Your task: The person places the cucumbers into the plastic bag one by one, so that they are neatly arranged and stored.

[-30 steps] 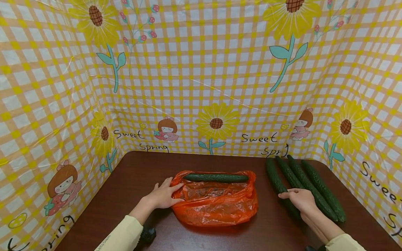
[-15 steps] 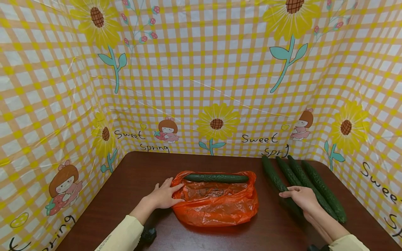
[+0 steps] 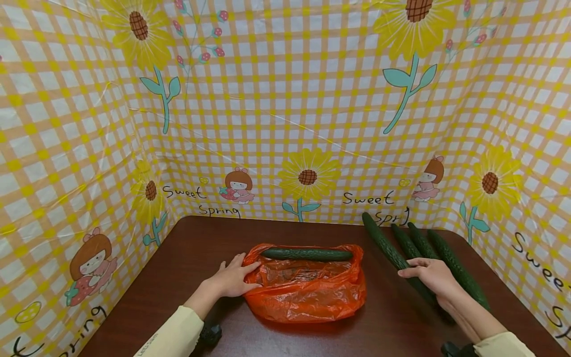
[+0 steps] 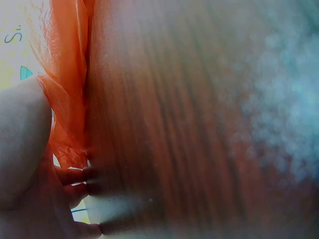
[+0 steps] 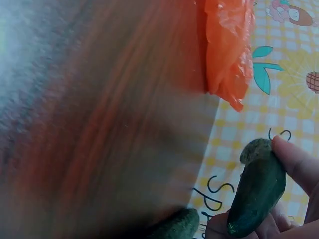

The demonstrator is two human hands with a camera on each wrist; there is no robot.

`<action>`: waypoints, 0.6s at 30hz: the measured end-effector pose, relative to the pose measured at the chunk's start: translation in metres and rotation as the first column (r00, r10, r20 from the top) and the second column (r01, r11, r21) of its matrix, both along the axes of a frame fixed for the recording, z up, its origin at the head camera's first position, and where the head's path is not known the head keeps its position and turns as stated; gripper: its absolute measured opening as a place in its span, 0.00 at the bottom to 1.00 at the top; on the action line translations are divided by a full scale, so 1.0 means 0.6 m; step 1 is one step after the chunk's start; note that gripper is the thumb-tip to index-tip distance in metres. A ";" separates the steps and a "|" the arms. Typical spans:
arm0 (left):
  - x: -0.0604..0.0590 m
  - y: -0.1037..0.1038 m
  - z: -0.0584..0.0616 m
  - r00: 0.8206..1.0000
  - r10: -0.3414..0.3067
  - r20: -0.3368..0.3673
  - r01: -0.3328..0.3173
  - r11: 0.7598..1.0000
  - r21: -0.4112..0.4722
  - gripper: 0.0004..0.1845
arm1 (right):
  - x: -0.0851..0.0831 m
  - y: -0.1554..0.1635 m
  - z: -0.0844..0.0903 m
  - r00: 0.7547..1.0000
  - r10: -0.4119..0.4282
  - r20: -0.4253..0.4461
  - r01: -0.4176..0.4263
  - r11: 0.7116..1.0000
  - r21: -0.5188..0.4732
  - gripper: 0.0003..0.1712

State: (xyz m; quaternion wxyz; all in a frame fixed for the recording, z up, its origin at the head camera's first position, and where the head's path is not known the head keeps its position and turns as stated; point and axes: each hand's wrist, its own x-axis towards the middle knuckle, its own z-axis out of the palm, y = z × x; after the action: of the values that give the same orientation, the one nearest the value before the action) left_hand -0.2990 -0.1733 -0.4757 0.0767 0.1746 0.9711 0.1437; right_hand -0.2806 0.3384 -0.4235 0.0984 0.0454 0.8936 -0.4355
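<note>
An orange-red plastic bag (image 3: pixel 308 300) lies on the table with its mouth spread open. Inside, along the far edge, rests one cucumber (image 3: pixel 305 254). My left hand (image 3: pixel 232 277) touches the bag's left side with fingers spread. To the right, my right hand (image 3: pixel 430 277) grips a long dark green cucumber (image 3: pixel 383 243) around its middle, thumb on the near side. That cucumber slants, its far end pointing up and left. In the right wrist view the held cucumber (image 5: pixel 259 194) appears end-on between thumb and fingers.
Several more cucumbers (image 3: pixel 459 267) lie side by side at the table's right, partly behind my right hand. The brown wooden table (image 3: pixel 209 233) is enclosed by a checked sunflower cloth (image 3: pixel 267 124) at the back and sides.
My right hand has drawn its cucumber away from the others, and its far end has swung left and up. The left hand and the bag have stayed in place.
</note>
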 end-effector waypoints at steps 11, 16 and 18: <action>-0.002 -0.002 -0.004 1.000 0.006 0.006 -0.006 1.000 -0.002 0.38 | -0.007 -0.009 0.020 0.992 0.111 -0.067 -0.108 0.992 0.059 0.41; -0.001 -0.001 -0.003 1.000 0.005 -0.002 -0.005 1.000 -0.005 0.38 | -0.010 -0.012 0.026 0.984 0.165 -0.069 -0.162 0.986 0.044 0.40; -0.001 0.000 -0.002 1.000 0.005 0.000 -0.005 1.000 -0.003 0.38 | -0.011 -0.013 0.028 0.980 0.183 -0.071 -0.180 0.983 0.043 0.39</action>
State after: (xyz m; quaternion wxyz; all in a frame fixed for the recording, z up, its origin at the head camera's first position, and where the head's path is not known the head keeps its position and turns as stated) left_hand -0.2996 -0.1734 -0.4770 0.0766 0.1721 0.9717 0.1423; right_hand -0.2874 0.3304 -0.4068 0.1034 -0.0511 0.9048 -0.4099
